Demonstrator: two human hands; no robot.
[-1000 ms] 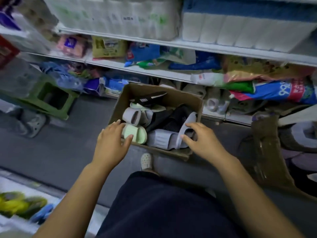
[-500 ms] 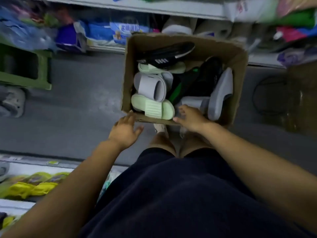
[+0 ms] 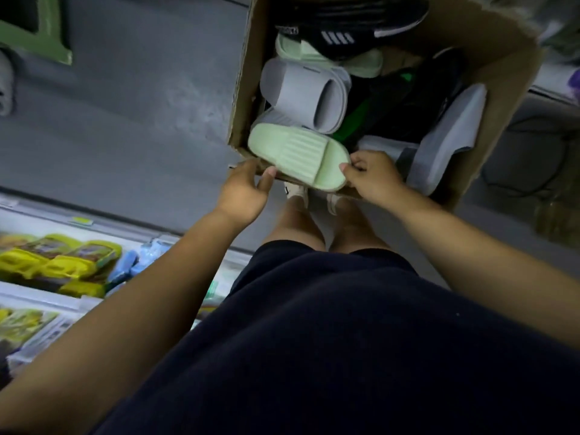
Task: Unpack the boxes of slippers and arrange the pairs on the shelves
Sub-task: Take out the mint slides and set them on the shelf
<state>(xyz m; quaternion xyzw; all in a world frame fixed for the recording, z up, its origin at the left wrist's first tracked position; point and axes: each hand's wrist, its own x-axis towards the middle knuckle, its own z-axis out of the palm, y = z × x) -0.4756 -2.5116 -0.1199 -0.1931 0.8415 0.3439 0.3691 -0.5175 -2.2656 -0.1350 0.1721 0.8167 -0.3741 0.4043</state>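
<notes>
Cardboard box [image 3: 508, 67] on the grey floor [image 3: 141, 89], filled with loose slippers; a pale green slipper [image 3: 298, 152] lies across its near edge. My right hand [image 3: 373, 178] pinches that slipper's end; my left hand [image 3: 244, 191], fingers loose and grasping nothing, touches the rim beside it.

Right hand [image 3: 373, 178] pinches one end of the pale green slipper [image 3: 298, 152] over the cardboard box [image 3: 241, 89] near rim; left hand [image 3: 244, 191] fingers sit just beside its other end, contact indeterminate.
</notes>
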